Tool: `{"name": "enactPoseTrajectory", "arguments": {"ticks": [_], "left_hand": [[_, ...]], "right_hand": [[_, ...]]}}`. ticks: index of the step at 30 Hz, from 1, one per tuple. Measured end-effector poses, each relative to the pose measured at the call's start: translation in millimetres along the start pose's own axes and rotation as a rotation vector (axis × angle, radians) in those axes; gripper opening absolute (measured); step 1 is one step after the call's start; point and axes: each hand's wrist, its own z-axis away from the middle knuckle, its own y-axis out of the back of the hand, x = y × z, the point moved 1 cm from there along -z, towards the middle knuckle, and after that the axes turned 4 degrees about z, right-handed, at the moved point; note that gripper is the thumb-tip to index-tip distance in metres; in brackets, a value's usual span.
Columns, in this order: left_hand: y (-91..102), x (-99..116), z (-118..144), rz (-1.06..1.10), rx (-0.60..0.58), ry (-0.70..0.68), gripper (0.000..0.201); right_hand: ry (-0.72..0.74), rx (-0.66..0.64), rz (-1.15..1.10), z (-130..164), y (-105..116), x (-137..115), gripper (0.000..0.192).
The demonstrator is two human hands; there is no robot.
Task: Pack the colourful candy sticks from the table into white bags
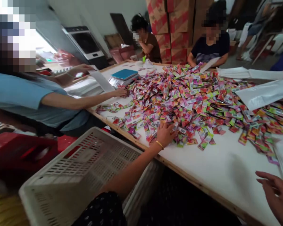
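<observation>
A wide heap of small colourful sachets (184, 97) covers much of the white tabletop (217, 163). My left hand (165, 134), with a gold bangle at the wrist, reaches over the table edge and rests on the near side of the heap. Its fingers are spread over the sachets, and none is plainly gripped. At the lower right, my right hand (277, 196) hovers over the bare tabletop with fingers apart and nothing held. Flat white bags (266, 92) lie on the heap's right side.
Below my left arm stands a white plastic crate (85, 157) against the table. A blue-topped scale (124, 75) sits at the table's left. One co-worker's hand (120, 92) touches the heap there; two people sit across. Stacked cartons (171, 31) rise behind, and red crates (19, 150) stand left.
</observation>
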Motion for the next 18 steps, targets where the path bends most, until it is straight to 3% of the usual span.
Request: {"name": "enactPoseTrajectory", "arguments": {"ticks": [3,6,9,11,14,16,18], "left_hand": [[4.6,-11.2,19.5,-0.098,-0.088,0.109,0.062],[-5.1,-1.2,29.3,-0.081,-0.266,0.090,0.080],[-31.0,39.1,35.9,-0.021,-0.327,-0.014,0.071],[-49.1,73.8,43.9,0.047,-0.362,-0.113,0.062],[-60.3,108.5,58.8,0.226,-0.514,-0.295,0.060],[-54.9,109.7,62.1,0.360,-0.603,-0.322,0.059],[-43.8,99.8,56.7,0.397,-0.565,-0.258,0.050]], "right_hand": [[0.099,-0.088,0.060,-6.1,-4.6,-19.5,0.042],[0.367,-0.168,0.026,-12.7,-44.2,-67.0,0.039],[0.698,-0.178,0.098,-24.2,-90.4,-118.1,0.047],[0.722,-0.163,0.228,-33.0,-107.9,-134.2,0.049],[0.639,-0.160,0.390,-35.6,-103.9,-117.5,0.043],[0.624,-0.159,0.421,-26.1,-86.3,-86.3,0.042],[0.626,-0.138,0.386,-11.8,-65.3,-51.7,0.043]]}}
